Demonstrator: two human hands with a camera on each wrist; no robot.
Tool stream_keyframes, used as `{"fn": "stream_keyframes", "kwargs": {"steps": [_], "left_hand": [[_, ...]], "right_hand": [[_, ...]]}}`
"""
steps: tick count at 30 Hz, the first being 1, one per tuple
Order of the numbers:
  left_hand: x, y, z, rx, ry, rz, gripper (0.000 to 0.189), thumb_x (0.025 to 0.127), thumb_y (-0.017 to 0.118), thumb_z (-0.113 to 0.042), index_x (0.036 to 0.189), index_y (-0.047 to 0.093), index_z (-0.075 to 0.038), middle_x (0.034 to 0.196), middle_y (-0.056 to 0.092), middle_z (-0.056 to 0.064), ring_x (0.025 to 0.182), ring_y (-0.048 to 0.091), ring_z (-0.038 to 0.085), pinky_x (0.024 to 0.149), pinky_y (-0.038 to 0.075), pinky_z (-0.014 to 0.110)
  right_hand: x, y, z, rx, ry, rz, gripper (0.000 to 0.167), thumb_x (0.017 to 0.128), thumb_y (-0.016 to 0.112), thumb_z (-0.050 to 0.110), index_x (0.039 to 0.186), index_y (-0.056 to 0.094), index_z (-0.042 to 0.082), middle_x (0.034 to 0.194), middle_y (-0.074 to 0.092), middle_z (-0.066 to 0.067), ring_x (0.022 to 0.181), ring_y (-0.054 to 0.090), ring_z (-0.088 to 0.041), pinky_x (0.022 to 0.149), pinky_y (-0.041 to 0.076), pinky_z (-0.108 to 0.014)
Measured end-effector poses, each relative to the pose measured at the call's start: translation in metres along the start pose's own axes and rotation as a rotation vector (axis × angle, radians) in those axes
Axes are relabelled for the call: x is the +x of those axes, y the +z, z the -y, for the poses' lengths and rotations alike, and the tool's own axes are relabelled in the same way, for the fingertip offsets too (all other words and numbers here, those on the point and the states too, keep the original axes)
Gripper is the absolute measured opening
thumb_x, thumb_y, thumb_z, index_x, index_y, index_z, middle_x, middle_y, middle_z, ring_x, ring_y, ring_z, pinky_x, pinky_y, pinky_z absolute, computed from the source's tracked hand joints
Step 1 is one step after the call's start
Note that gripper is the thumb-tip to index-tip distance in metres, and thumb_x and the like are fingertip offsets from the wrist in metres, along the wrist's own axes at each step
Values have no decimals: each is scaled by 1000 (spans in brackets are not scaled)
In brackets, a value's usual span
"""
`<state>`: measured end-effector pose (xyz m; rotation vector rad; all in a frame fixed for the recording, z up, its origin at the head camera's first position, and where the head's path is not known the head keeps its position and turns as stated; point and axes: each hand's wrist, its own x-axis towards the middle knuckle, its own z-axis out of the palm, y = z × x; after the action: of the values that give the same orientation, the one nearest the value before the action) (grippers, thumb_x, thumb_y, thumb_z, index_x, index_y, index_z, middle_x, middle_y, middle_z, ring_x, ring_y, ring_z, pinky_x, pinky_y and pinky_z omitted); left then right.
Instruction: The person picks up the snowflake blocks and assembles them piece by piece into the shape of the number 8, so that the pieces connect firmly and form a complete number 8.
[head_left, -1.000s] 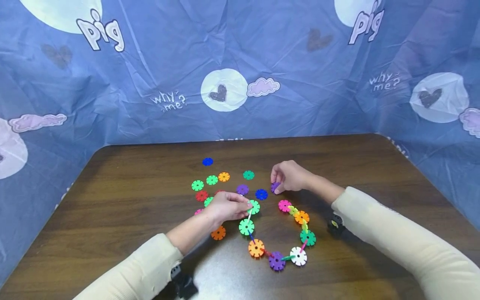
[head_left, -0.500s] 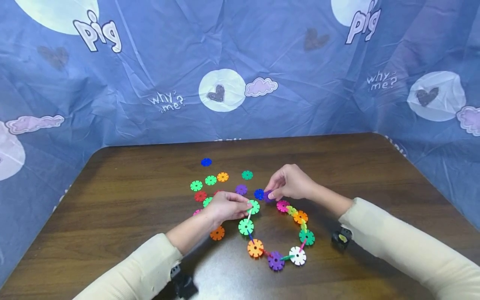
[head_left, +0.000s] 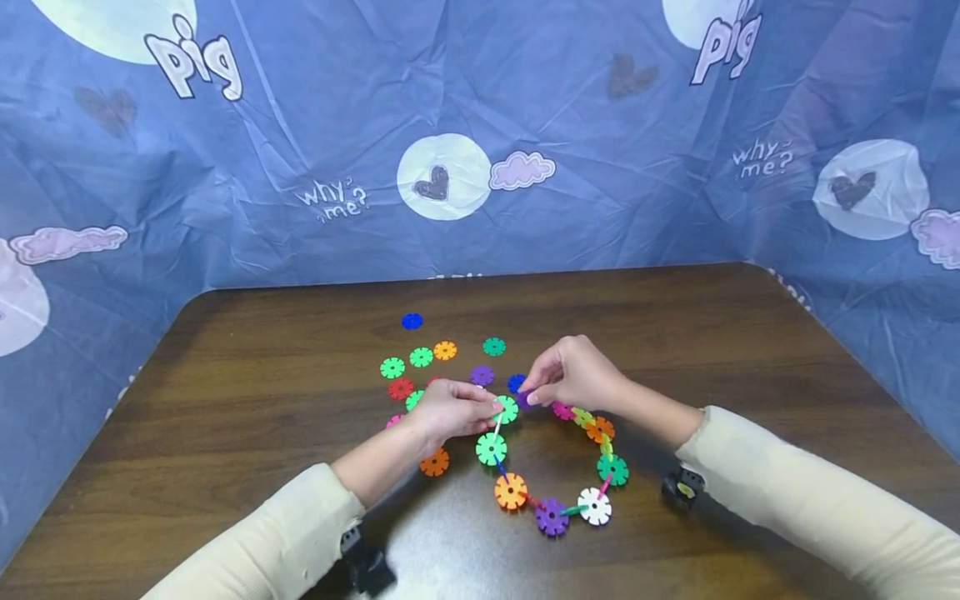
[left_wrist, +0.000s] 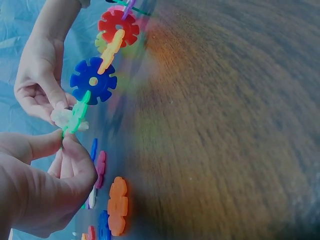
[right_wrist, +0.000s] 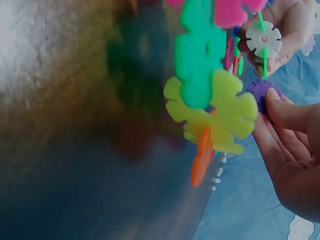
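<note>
My left hand [head_left: 453, 410] pinches a light green notched disc [head_left: 507, 409], the upper left end of a curved chain of slotted plastic discs. From it the chain runs through a second green disc [head_left: 492, 449], an orange one [head_left: 511, 492], a purple one [head_left: 552, 517] and a white one [head_left: 595, 507], then up the right side to a pink disc [head_left: 564, 411]. Between thumb and fingers, my right hand [head_left: 577, 375] holds a loose-looking purple disc [right_wrist: 261, 92] close to the green end. In the right wrist view a thin green edge [right_wrist: 264, 67] meets it.
Several loose discs lie behind and left of my left hand, among them a blue one [head_left: 412, 322], a red one [head_left: 401, 388] and an orange one [head_left: 434, 462]. A blue disc [head_left: 517, 383] lies beside my right fingertips. The brown table [head_left: 262, 375] ends at a blue printed cloth [head_left: 600, 225].
My right hand has carried the purple disc left and toward me, up to the green disc at the chain's end. My left hand keeps its pinch with hardly any movement.
</note>
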<state>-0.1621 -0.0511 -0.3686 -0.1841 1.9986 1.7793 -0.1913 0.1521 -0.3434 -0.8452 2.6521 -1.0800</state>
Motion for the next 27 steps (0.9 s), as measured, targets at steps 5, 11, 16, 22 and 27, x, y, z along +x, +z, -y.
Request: {"fn": "stream_keyframes", "kwargs": {"steps": [5,11,16,22,27], "left_hand": [[1,1,0,-12,13,1,22,86,68,-2,105,67,11,65,65,-4,59,61,4,66,58,19],[1,4,0,0,13,-57,21,85,69,0,103,69,11,68,66,-1,57,59,5,63,56,19],[0,6,0,23,-13,-83,21,85,70,-2,103,69,9,78,70,5,58,59,5,60,52,16],[-1,3,-1,20,-26,-68,21,85,69,-1,104,70,8,85,73,9,61,61,6,66,56,19],[-1,2,-2,42,-40,-47,21,86,68,-1,104,69,7,81,72,6,62,60,6,63,53,17]], "right_hand": [[-2,3,2,-14,-35,-35,4,76,80,9,78,77,10,72,75,-3,60,65,-3,60,56,-18],[-3,8,3,1,-81,-61,5,75,80,7,78,77,10,75,75,-3,64,67,-4,64,56,-16],[-1,10,4,-24,-138,-53,5,74,81,7,78,78,10,75,76,-3,66,68,-4,66,57,-16],[1,6,5,12,-98,8,6,76,80,9,81,77,8,78,76,-4,70,70,-6,68,57,-16],[0,-4,-5,97,16,118,20,79,79,12,96,74,2,92,76,-12,81,73,-15,71,59,-22]]}}
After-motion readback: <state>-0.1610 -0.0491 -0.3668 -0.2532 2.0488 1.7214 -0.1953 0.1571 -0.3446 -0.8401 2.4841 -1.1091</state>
